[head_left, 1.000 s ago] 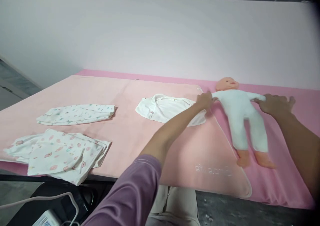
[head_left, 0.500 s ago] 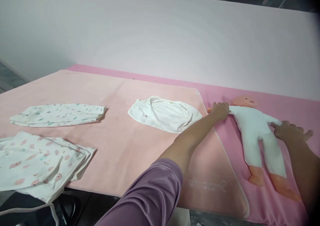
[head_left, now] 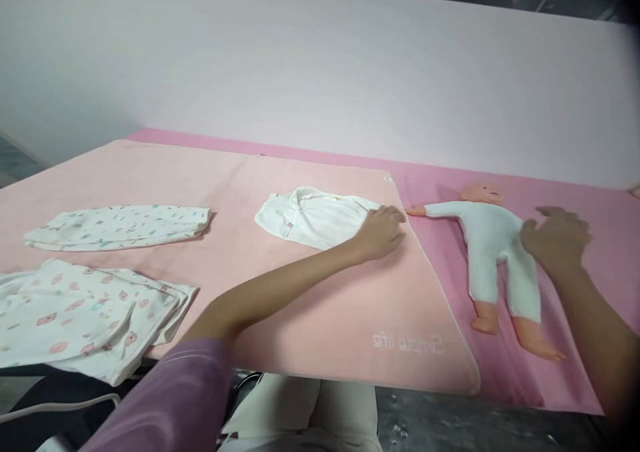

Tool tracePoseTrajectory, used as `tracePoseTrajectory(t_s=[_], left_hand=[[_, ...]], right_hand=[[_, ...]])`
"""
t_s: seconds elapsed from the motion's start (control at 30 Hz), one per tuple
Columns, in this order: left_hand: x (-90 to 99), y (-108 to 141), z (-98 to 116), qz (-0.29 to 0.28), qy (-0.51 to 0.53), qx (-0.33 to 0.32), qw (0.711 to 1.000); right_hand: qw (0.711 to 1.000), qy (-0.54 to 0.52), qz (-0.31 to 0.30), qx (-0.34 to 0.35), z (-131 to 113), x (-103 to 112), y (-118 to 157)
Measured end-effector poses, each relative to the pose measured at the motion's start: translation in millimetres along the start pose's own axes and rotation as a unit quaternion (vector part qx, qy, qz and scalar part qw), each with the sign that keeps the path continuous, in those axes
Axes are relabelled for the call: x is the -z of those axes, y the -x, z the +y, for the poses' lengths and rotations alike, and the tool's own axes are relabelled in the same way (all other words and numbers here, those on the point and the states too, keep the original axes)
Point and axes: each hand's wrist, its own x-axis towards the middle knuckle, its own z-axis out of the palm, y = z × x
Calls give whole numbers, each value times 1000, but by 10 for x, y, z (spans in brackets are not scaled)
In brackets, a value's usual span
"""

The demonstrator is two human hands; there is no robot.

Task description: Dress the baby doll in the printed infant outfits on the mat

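A baby doll (head_left: 483, 232) with a white cloth body lies on its back on the pink surface, one arm stretched out to the left. My right hand (head_left: 557, 235), fingers spread and empty, hovers at the doll's other arm, which it hides; I cannot tell whether it touches. Left of the doll, a small white baby top (head_left: 320, 215) is laid out on the peach mat (head_left: 310, 305). Over the top's right end is my left hand (head_left: 383, 232), its fingers loosely bent and apart, with nothing visible in them.
Folded white cloth with a small print (head_left: 120, 227) lies at the left of the mat. In front of it, white cloth with a pink print (head_left: 90, 312) hangs over the near edge. A pale wall (head_left: 320, 79) rises behind the table.
Both hands have let go of the doll's arms. My left hand has moved left to the white top. The right has lifted slightly, and the doll's left-side arm now lies stretched out.
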Motion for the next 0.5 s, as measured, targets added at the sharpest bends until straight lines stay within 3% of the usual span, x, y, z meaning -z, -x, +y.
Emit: tracePoseTrajectory(t_s=[0.07,0.13,0.27,0.37,0.5], left_hand=[[393,541,-185,15,-31,88,996],[735,1039,-438,30,-84,191,978],[1196,1776,-984,5,-208,391,896],[1320,1994,-1275,6,-209,492,845],[1262,1876,-1462,63,-95,533,839]], right_hand=[[993,-56,-68,81,-433,146,388],[978,-90,-153,106,-830,202,827],[940,-103,-297,133,-1404,48,1550],[932,-81,-329,131,-1718,-181,1791],[945,-86,-305,83,-2116,-435,1845]])
